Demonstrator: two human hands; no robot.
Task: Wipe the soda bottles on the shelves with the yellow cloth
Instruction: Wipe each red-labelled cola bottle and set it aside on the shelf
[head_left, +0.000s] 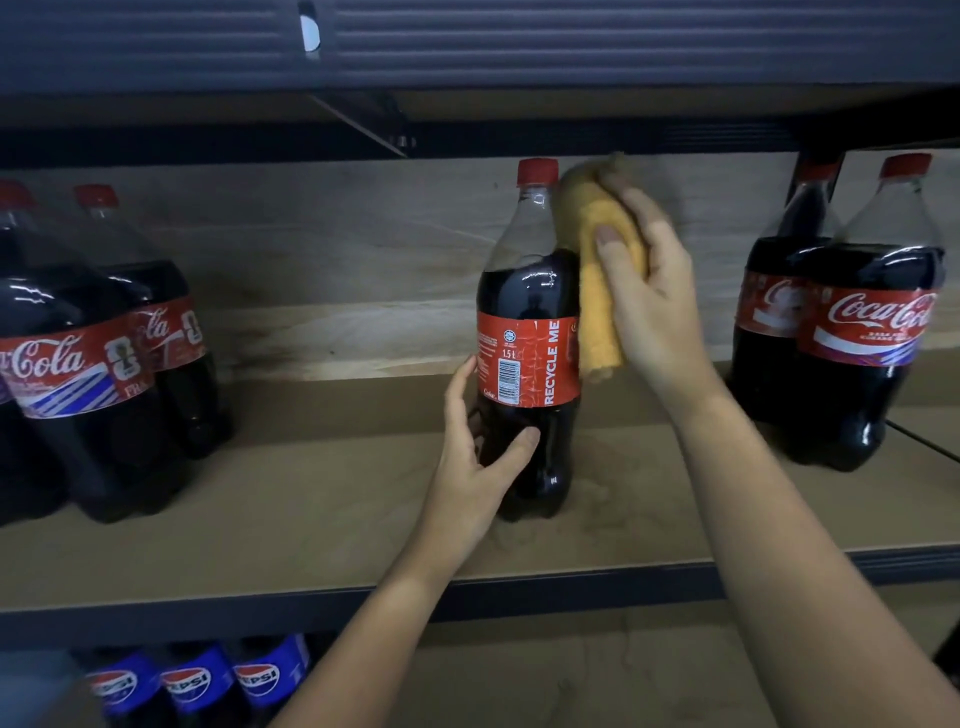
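Note:
A 1.5 l cola bottle (527, 332) with a red cap and red label stands upright in the middle of the wooden shelf (311, 509). My left hand (475, 457) grips its lower body, thumb across the front. My right hand (649, 291) holds the folded yellow cloth (597, 270) against the bottle's right shoulder and side, thumb on top of the cloth. The cloth hangs down to the label's level.
Two cola bottles (88, 374) stand at the shelf's left, two more cola bottles (857, 332) at its right. Blue-labelled Pepsi bottles (197, 680) fill the lower shelf at left. A dark shelf underside (467, 52) runs overhead.

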